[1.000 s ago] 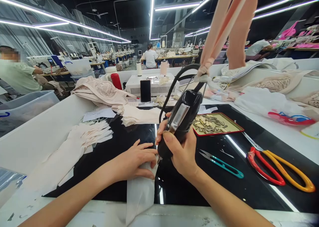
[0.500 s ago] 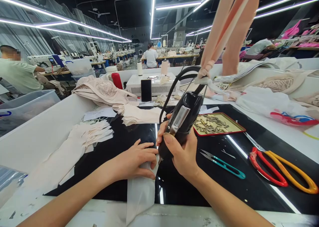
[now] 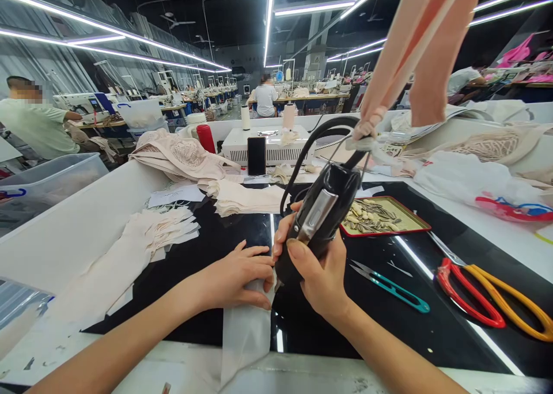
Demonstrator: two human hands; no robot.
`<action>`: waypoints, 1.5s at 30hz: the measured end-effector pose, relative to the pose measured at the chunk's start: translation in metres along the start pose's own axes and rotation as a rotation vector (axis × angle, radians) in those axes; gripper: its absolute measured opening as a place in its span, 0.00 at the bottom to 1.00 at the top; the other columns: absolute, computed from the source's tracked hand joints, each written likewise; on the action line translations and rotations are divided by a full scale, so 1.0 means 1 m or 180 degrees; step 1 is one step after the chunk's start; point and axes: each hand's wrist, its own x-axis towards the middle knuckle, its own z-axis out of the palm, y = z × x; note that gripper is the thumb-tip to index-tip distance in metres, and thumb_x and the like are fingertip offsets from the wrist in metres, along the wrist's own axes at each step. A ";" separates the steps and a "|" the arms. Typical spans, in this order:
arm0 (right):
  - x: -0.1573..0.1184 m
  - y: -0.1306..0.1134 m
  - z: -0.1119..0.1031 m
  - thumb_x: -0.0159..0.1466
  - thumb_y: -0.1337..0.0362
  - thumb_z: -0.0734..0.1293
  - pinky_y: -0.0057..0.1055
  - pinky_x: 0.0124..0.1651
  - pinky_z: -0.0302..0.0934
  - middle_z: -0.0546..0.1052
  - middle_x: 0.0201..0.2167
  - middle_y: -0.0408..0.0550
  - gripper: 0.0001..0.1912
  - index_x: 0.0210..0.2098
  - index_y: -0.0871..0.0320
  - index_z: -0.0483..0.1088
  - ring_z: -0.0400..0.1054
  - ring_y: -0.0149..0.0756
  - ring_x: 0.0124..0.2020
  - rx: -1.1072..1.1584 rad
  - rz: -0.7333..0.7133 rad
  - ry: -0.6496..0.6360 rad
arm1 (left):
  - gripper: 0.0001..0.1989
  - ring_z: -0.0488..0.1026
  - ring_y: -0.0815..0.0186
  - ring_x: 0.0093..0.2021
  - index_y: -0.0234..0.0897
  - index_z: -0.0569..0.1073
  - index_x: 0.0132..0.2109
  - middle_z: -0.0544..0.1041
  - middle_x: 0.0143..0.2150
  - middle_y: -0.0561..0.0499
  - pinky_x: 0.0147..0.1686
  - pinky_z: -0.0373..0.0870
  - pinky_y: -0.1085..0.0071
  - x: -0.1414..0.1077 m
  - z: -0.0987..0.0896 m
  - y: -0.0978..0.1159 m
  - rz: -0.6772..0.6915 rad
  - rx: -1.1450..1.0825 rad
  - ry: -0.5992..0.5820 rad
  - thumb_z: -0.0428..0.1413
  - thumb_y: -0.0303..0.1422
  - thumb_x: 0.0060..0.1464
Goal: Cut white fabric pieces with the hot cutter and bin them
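Note:
My right hand (image 3: 319,261) is wrapped round a black corded handheld power tool (image 3: 317,209) with a long metal lever on its side. The tool leans to the right, and its lower end is down by the edge of a translucent whitish strip (image 3: 246,336). Over that strip lies my left hand (image 3: 239,279), palm down with fingers spread, close to the tool's lower end. Peach fabric bands (image 3: 410,65) are tied to the top of the tool, where the black cord (image 3: 298,169) loops out. The exact contact under the tool is hidden.
Right of the tool lie teal thread snips (image 3: 397,290), large red-and-orange scissors (image 3: 488,296) and a tray of seeds (image 3: 415,224). Stacked pale fabric pieces (image 3: 129,250) are at left. A phone (image 3: 256,155) leans against a white vented box (image 3: 285,146). Several people sit beyond.
The top of the tool and the peach bands have swung slightly to the right. The whole view has shifted a little. My left hand stays on the strip.

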 end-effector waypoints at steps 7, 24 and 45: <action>-0.003 0.000 0.001 0.63 0.54 0.76 0.35 0.38 0.73 0.78 0.33 0.40 0.15 0.45 0.50 0.71 0.73 0.32 0.32 -0.0084 0.0117 0.0101 | 0.11 0.67 0.53 0.67 0.42 0.77 0.43 0.79 0.55 0.52 0.74 0.45 0.41 0.000 -0.001 -0.003 -0.0017 -0.0108 -0.0078 0.70 0.37 0.59; -0.011 -0.003 0.006 0.64 0.53 0.75 0.38 0.40 0.74 0.78 0.34 0.41 0.15 0.44 0.51 0.70 0.74 0.34 0.32 -0.0092 0.0163 -0.0004 | 0.15 0.59 0.44 0.74 0.44 0.80 0.49 0.78 0.60 0.48 0.72 0.40 0.28 0.000 -0.003 -0.003 -0.0025 -0.0130 -0.0204 0.71 0.39 0.57; 0.008 -0.028 0.004 0.58 0.59 0.79 0.36 0.32 0.72 0.78 0.32 0.40 0.19 0.43 0.50 0.69 0.72 0.35 0.27 -0.1154 -0.0166 0.0291 | 0.16 0.78 0.60 0.46 0.38 0.73 0.52 0.78 0.47 0.48 0.49 0.75 0.63 -0.053 0.064 0.038 -0.0208 0.1383 0.1076 0.53 0.15 0.63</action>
